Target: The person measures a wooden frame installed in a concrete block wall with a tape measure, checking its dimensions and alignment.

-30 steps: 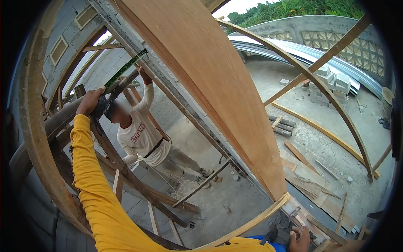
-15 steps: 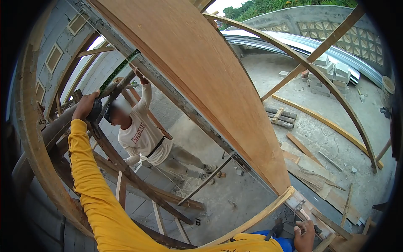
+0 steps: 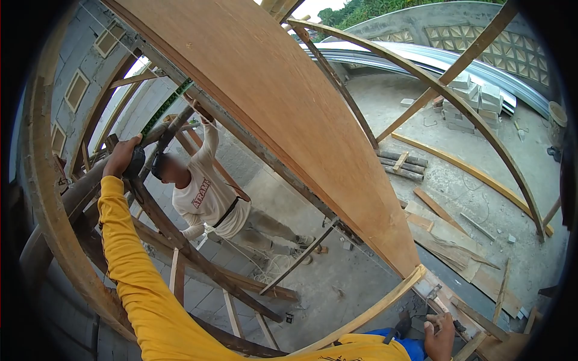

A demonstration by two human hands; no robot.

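Note:
My left hand [image 3: 120, 157], in a yellow sleeve, is stretched up to the left and closed around a dark object [image 3: 137, 162] against a round timber pole [image 3: 72, 192]. From there a green strip [image 3: 165, 107], like a measuring tape, runs up along the beam to a co-worker's raised hand [image 3: 201, 111]. The co-worker [image 3: 208, 195], in a white long-sleeved shirt, stands below on the scaffold. My right hand [image 3: 439, 338] is low at the bottom right, fingers curled on the timber by the lower end of a large plywood sheet [image 3: 289, 114]; what it grips is unclear.
Wooden scaffold braces [image 3: 198, 265] cross below me. A bent wooden batten [image 3: 367, 313] runs under the plywood. On the concrete ground far below lie planks [image 3: 445, 231], short logs [image 3: 400, 165], stacked blocks [image 3: 475, 105] and corrugated metal sheets [image 3: 421, 60].
The view has swung slightly, so the plywood fills more of the top. My right hand has shifted a little to the right. My left hand keeps its hold on the dark object.

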